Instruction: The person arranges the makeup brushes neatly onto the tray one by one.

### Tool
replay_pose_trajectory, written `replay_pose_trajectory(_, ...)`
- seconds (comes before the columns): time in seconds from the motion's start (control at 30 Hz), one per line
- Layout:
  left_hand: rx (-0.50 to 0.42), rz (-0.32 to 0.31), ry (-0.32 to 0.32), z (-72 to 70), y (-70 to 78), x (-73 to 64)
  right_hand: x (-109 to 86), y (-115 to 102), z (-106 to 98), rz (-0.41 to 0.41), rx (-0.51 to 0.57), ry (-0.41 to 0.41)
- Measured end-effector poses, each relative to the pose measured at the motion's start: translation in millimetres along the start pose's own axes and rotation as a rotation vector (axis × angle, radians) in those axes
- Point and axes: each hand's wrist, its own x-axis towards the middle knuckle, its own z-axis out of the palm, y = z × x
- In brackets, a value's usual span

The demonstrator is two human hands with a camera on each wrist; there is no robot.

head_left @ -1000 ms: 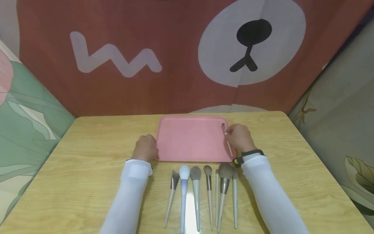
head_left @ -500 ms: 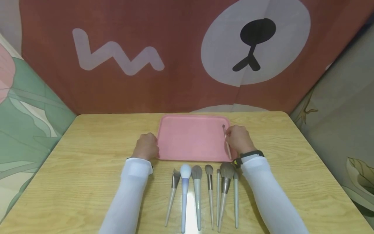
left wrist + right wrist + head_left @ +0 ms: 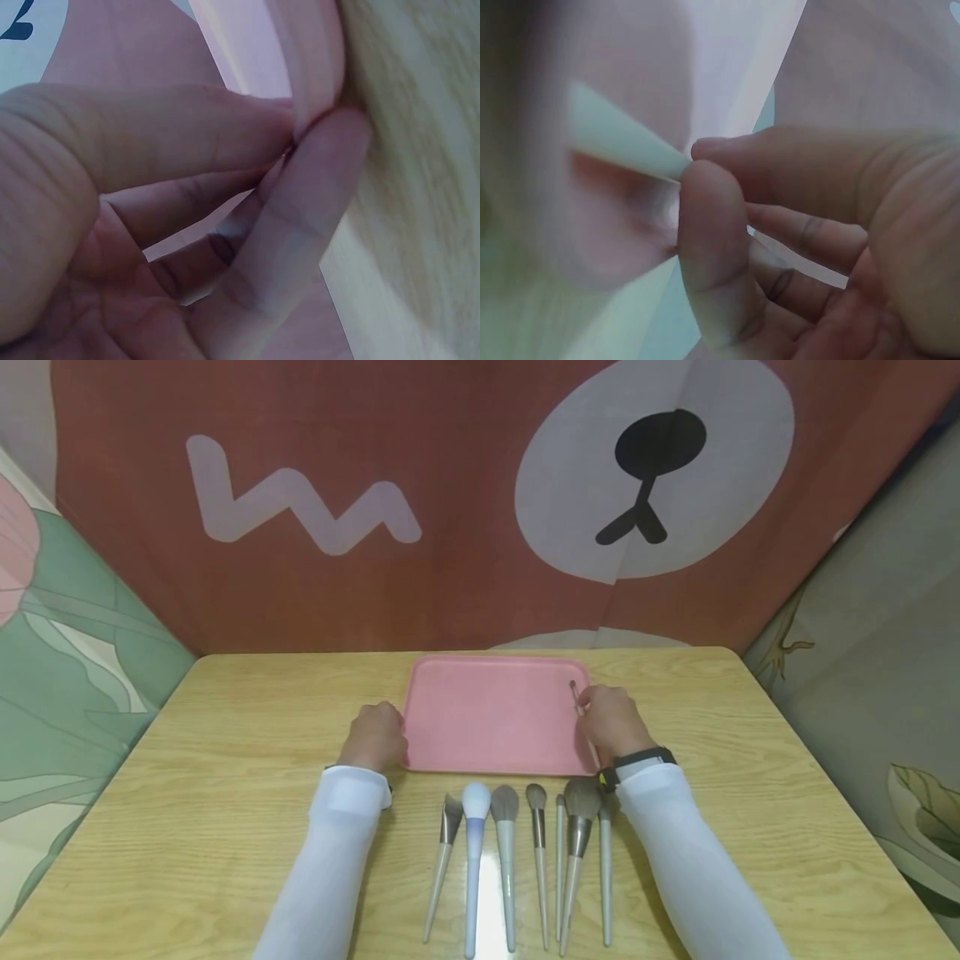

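A pink tray (image 3: pixel 487 714) lies on the wooden table. At its left edge my left hand (image 3: pixel 375 737) pinches the rim; the left wrist view shows thumb and forefinger meeting on the rim (image 3: pixel 319 60). Just inside the tray's right edge, my right hand (image 3: pixel 613 722) pinches a slim makeup brush (image 3: pixel 574 688) between thumb and forefinger. Its small dark tip points to the far side, and my hand hides most of the handle in the head view. Up close, the pale handle (image 3: pixel 619 135) runs out from the fingertips over the tray.
In front of the tray several makeup brushes lie side by side, heads toward it: an angled one (image 3: pixel 452 818), a white-headed one (image 3: pixel 476 802), a large fluffy one (image 3: pixel 581 802) and others. A printed cloth (image 3: pixel 300 593) hangs behind the table (image 3: pixel 225 777).
The slim brush has turned a little in my right fingers, and more of its handle is hidden behind that hand. My left hand keeps its grip on the tray's rim.
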Motion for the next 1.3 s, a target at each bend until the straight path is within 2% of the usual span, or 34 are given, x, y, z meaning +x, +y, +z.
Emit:
replay_pose_trajectory(0.27, 0.001, -0.015, -0.016, 0.5, 1.1, 0.3, -0.3, 1.0, -2.6, 0.014, -0.050, 0.000)
replay_pose_trajectory(0.57, 0.000, -0.015, -0.018, 1.0, 0.8, 0.2, -3.7, -1.5, -3.3, 0.015, -0.017, -0.017)
replay_pose_trajectory(0.73, 0.004, -0.012, -0.008, 1.3, 0.3, 0.4, -4.4, -1.6, -3.2, -0.006, -0.029, 0.008)
replay_pose_trajectory(0.93, 0.013, -0.001, 0.001, 0.7, -0.4, -0.2, -3.2, -2.2, -2.7, 0.015, -0.024, 0.006)
replay_pose_trajectory(1.3, 0.002, -0.018, -0.013, 0.8, 0.5, 0.5, -2.6, -2.6, -2.7, 0.034, -0.015, -0.006)
